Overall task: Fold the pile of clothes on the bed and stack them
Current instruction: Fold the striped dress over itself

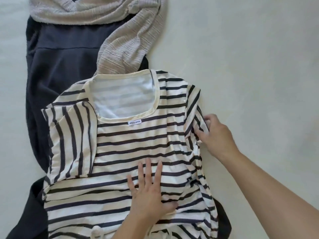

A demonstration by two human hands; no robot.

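Observation:
A cream top with dark stripes (131, 140) lies spread on the bed, neckline away from me. Its left sleeve (70, 144) is folded inward over the body. My left hand (148, 192) rests flat on the middle of the striped top, fingers spread, holding nothing. My right hand (215, 135) pinches the right sleeve at the top's right edge. Under the striped top lies a dark navy garment (57, 69), and a beige textured garment (110, 25) is crumpled at the far end.
The pale bed sheet (250, 57) stretches to the right of the clothes and along the left edge. Dark fabric (222, 219) pokes out under the striped top's lower right side.

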